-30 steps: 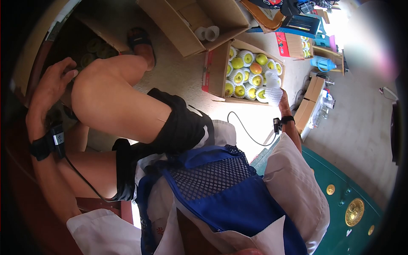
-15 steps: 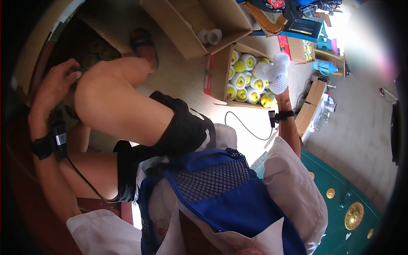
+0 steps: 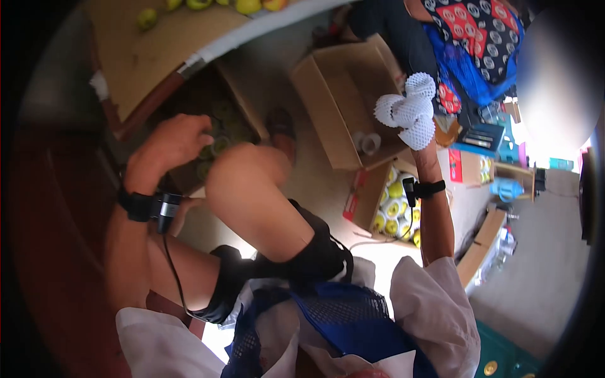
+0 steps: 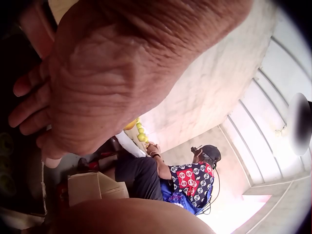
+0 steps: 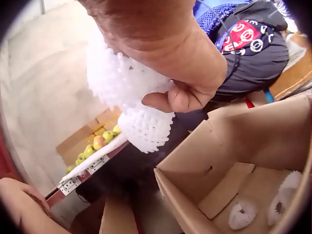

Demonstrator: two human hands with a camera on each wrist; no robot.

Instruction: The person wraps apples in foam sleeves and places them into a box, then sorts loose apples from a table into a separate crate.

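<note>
My right hand (image 3: 421,146) is raised above an open cardboard carton (image 3: 340,107) and grips a bunch of white foam fruit nets (image 3: 406,112). The right wrist view shows my thumb and fingers (image 5: 178,97) curled round the nets (image 5: 129,80). My left hand (image 3: 169,146) reaches down into a dark box of wrapped fruit (image 3: 217,142) under a table edge, beside my bare knee (image 3: 242,176). In the left wrist view the back of that hand (image 4: 122,73) fills the frame. Its fingertips (image 4: 27,100) point into the dark, so what they touch is hidden.
A box of green and yellow fruit in nets (image 3: 391,201) stands on the floor below my right forearm. The open carton (image 5: 243,161) holds a few loose nets (image 5: 242,214). Loose fruit lies on a table (image 3: 189,25). Another person in patterned clothes (image 3: 472,34) sits beyond the carton.
My right hand has risen from the floor box of fruit, carrying the foam nets up over the open carton. My left hand has moved from the box edge down among the fruit. My head has tilted up.
</note>
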